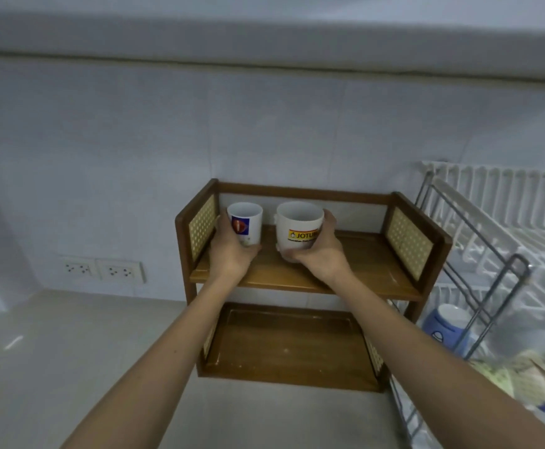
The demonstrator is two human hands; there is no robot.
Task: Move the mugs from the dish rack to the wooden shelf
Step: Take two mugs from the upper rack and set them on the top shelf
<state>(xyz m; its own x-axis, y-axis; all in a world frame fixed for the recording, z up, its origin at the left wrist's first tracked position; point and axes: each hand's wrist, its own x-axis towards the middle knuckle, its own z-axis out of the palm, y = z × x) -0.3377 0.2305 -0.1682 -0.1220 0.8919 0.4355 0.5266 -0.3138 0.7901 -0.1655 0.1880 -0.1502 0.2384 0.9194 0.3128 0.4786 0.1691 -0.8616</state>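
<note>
Two white mugs are at the top board of the wooden shelf [355, 260]. My left hand [232, 251] is wrapped around the smaller mug [245, 222], which bears a red and blue logo, at the shelf's left end. My right hand [319, 251] grips the wider mug [298, 226] with a yellow label, near the middle. Both mugs are upright with their mouths up. Whether their bases touch the board is hidden by my fingers. A blue and white mug [447, 324] lies in the lower level of the dish rack [488, 241] on the right.
The shelf's lower tray [287, 345] holds nothing. Rattan side panels [408, 238] close both ends of the top board. Two wall sockets [104, 270] sit left of the shelf. A pale countertop [70, 351] runs below. A blurred object fills the lower right corner.
</note>
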